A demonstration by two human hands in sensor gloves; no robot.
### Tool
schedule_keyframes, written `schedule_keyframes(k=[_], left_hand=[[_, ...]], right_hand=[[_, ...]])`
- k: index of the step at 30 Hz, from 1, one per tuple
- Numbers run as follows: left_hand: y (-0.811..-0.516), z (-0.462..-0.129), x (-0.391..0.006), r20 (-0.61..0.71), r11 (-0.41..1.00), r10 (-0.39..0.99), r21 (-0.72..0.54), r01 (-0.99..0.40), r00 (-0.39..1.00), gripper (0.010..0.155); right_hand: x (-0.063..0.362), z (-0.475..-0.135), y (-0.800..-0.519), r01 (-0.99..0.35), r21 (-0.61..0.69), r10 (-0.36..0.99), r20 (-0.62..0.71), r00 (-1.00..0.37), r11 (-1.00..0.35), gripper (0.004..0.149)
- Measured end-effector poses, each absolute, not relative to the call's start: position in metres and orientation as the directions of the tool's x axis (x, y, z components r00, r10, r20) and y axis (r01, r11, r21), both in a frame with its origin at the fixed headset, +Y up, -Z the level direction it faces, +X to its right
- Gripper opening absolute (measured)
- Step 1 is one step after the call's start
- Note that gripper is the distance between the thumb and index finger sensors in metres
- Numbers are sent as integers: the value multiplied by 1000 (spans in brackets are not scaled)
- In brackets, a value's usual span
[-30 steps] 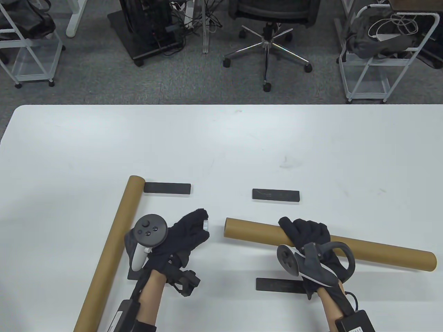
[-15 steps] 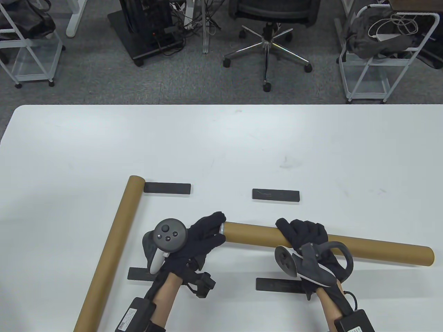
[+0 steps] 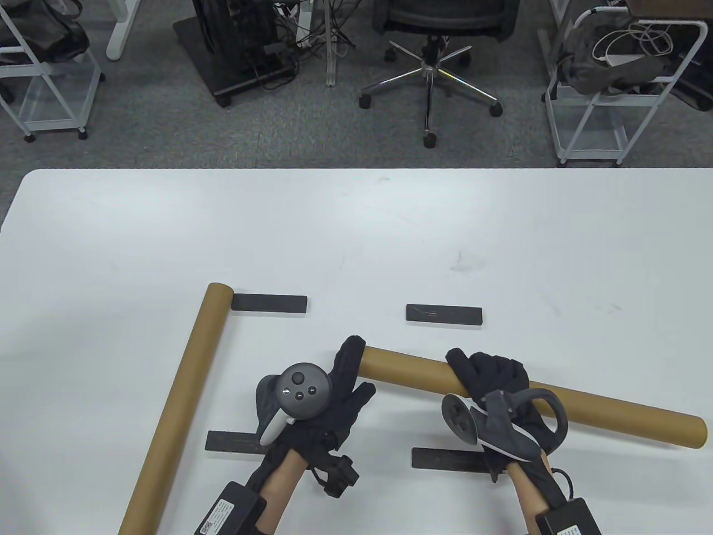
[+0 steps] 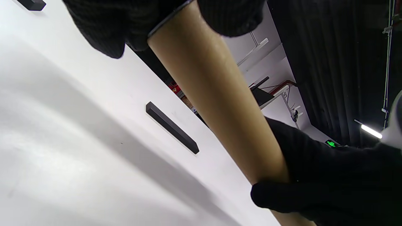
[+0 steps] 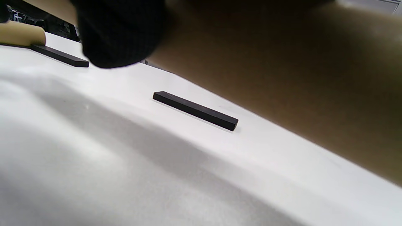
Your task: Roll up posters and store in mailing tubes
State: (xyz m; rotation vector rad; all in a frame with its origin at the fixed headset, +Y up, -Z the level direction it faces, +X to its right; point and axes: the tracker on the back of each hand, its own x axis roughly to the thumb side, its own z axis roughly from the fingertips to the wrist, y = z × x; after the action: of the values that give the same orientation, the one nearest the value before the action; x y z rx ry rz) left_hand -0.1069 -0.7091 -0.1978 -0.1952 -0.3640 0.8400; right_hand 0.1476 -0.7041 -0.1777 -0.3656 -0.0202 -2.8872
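The held mailing tube point(image 3: 601, 409) slants across the near right part of the white counter point(image 3: 356, 234), its left end higher in the table view and its right end toward the counter's right edge; the right hand point(image 3: 493, 376) wraps its fingers over the tube a little left of its middle and grips it; the left hand point(image 3: 340, 390) sits at the tube's left end, fingers fairly straight and spread across the end, one finger reaching above it; in the left wrist view the gloved fingers point(image 4: 103, 28) lie on either side of the tube's rimmed end, and whether they pinch it or merely press against it I cannot tell; a second mailing tube point(image 3: 178, 401) lies well apart at the left, running from the counter's near edge up to a black bar point(image 3: 269, 303) that its far end touches; three more black bars lie flat, one beyond the held tube point(image 3: 444, 314), one near the left wrist point(image 3: 231, 441), one beside the right wrist point(image 3: 445, 459).
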Motion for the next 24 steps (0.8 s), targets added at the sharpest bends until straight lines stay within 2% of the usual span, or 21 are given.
schedule_keyframes(k=[6,10,12,15,16,18,19,20,22,24], left_hand=[[-705,-201,-121,264,714,700,-286,-639,663,77],[-699,-204,-136,269,779,627,-209,-591,731,80],[-696,-204,-145,296,869,491,-101,-485,819,78],[-695,-204,-152,303,942,326,-26,-334,896,82],[-695,-203,-154,292,971,224,19,-240,930,82],[-698,-202,-154,201,986,-109,145,80,974,83],[-699,-202,-156,146,924,-348,218,314,926,85],[-701,-202,-158,138,893,-416,248,375,899,86],[-704,-203,-162,133,907,-391,226,356,911,86],[-706,-204,-165,118,941,-309,183,286,944,87]], right_hand=[[148,-178,-706,231,-8,-226,240,-944,-973,82],[151,-178,-706,226,-6,-221,230,-948,-974,82],[152,-178,-706,220,-4,-215,227,-950,-975,82],[153,-178,-706,216,1,-211,224,-952,-976,82],[153,-178,-706,216,2,-210,223,-952,-976,82],[153,-179,-707,216,8,-209,221,-953,-976,82],[153,-179,-707,215,12,-207,218,-954,-977,82],[153,-180,-707,215,15,-207,216,-954,-976,82],[153,-182,-708,213,25,-204,207,-957,-977,82],[154,-184,-707,208,25,-199,193,-961,-978,82]])
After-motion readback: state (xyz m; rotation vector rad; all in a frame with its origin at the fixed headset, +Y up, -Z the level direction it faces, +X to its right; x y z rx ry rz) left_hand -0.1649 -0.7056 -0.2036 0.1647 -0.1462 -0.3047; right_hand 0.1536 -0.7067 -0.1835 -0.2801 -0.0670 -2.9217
